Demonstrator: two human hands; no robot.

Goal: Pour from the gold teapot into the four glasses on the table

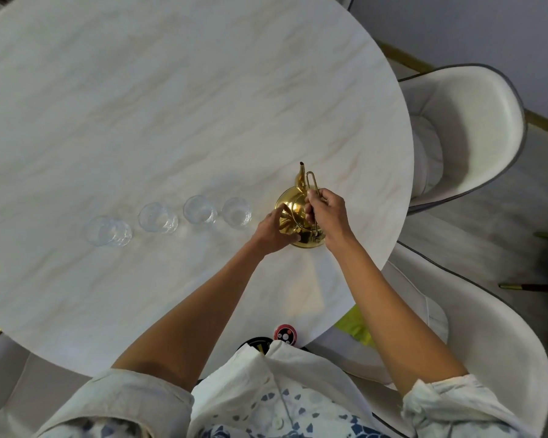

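The gold teapot (293,205) stands on the round marble table (159,115), its spout pointing away from me. My right hand (328,214) is closed around its thin wire handle from above. Against the pot's near left side rests my left hand (272,230), fingers curled on the body. Left of the pot, several clear glasses stand in a row: the nearest glass (236,212), then a second glass (199,210), a third glass (157,218), and the far-left glass (107,231). All stand upright.
White shell chairs stand to the right: one chair (469,121) at the back and another chair (475,327) close to me. The table's edge curves just right of the teapot. A small round red and black object (286,333) lies at the near edge.
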